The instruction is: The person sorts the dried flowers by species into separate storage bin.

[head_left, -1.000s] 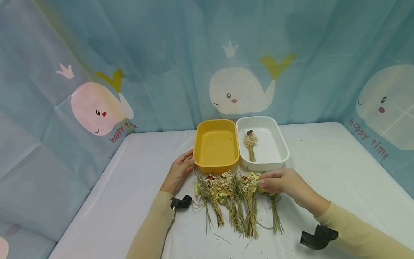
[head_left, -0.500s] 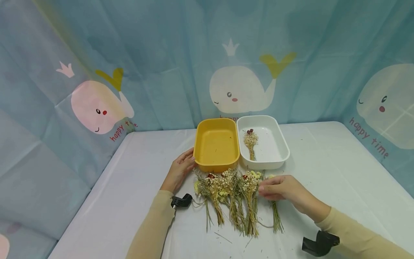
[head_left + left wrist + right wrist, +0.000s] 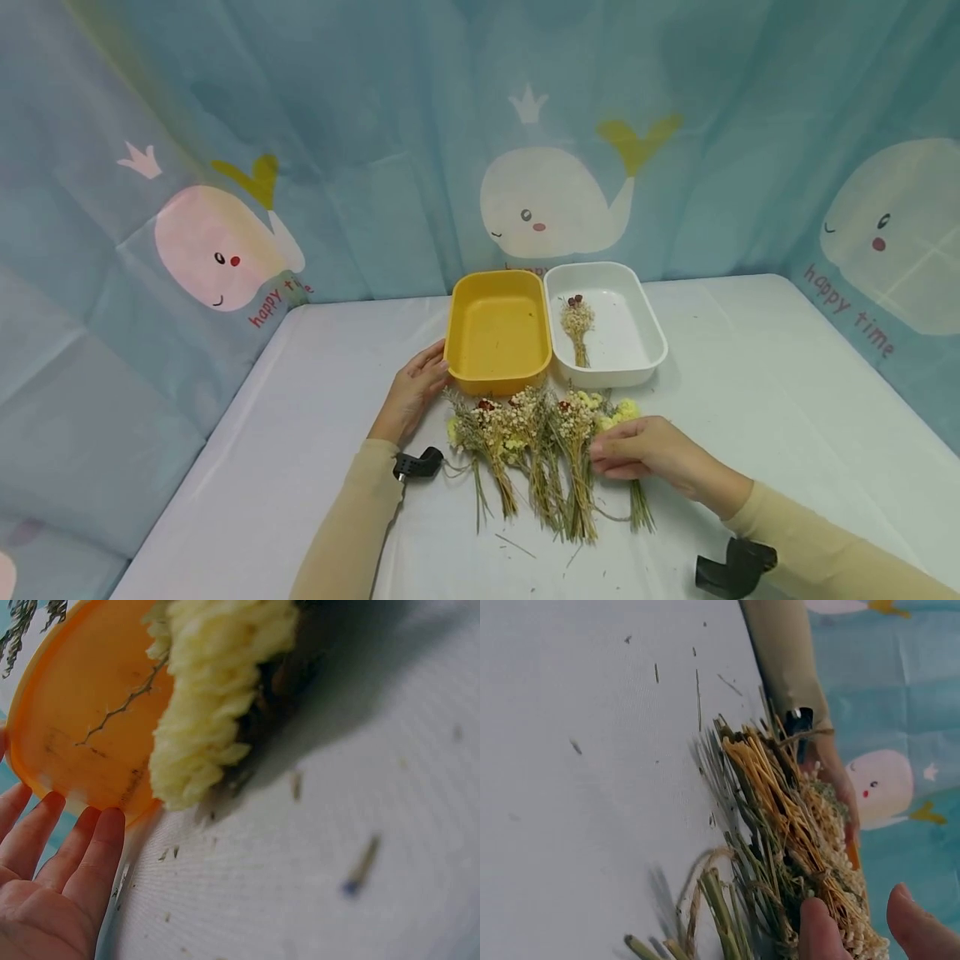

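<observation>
My left hand (image 3: 408,398) rests with extended fingers against the left side of a yellow plastic tub (image 3: 498,333). In the left wrist view its fingertips (image 3: 109,825) touch the tub's outer wall. Below both tubs lies a row of dried flower bunches (image 3: 579,487), tied with twine, their stems towards me. My right hand (image 3: 648,454) is over the right end of that row, beside a bunch with pale yellow blooms (image 3: 625,410). The right wrist view shows its thumb and a finger apart, close to the stems and small white flowers (image 3: 829,825); nothing is visibly gripped.
A white tub (image 3: 626,333) stands directly right of the yellow one, with one dried flower bunch (image 3: 577,321) inside. Loose stem bits (image 3: 515,546) are scattered on the white tabletop (image 3: 315,400). A blue whale-print curtain (image 3: 405,208) hangs behind the table.
My right hand has drawn slightly towards me over the row's right end, uncovering more of the yellow blooms. The left hand stays at the yellow tub.
</observation>
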`<state>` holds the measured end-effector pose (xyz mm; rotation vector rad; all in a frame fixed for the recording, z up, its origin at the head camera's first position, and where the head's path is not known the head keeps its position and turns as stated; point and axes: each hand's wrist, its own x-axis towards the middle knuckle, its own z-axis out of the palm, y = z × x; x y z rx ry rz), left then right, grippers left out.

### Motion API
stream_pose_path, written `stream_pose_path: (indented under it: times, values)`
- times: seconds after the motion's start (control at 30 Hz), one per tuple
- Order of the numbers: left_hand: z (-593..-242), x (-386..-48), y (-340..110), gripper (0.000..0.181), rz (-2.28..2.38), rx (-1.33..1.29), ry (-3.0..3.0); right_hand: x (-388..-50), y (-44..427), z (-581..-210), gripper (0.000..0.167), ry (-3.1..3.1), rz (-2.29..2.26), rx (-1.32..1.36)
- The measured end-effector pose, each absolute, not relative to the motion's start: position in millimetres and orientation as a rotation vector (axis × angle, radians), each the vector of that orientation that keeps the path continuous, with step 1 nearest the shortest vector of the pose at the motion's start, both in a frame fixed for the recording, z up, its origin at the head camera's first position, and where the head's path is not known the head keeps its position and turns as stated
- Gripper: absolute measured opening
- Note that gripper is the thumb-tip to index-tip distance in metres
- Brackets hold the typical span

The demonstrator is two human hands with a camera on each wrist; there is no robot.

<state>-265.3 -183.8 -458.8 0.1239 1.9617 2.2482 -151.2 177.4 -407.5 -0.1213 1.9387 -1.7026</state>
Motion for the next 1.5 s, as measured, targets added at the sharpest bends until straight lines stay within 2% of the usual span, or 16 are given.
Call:
stream_pose_path:
  times: [0.73, 1.0, 1.27, 1.5]
  values:
    - [-462, -261, -185, 0.054, 2.232, 0.113, 1.976, -152, 159, -424, 0.025, 1.840, -1.706, -0.057]
    - [-458, -265, -184, 0.054, 2.239, 0.154, 1.979, -155, 150, -420, 0.027, 1.949, -1.644, 0.034]
    - [-457, -264, -184, 0.054, 2.230, 0.127, 1.975, -153, 149, -418, 0.013, 1.961, -1.663, 0.047]
    - [-458, -265, -185, 0.053, 2.237, 0.127, 1.970, -149, 153, -415, 0.015, 1.969, -1.702, -0.005]
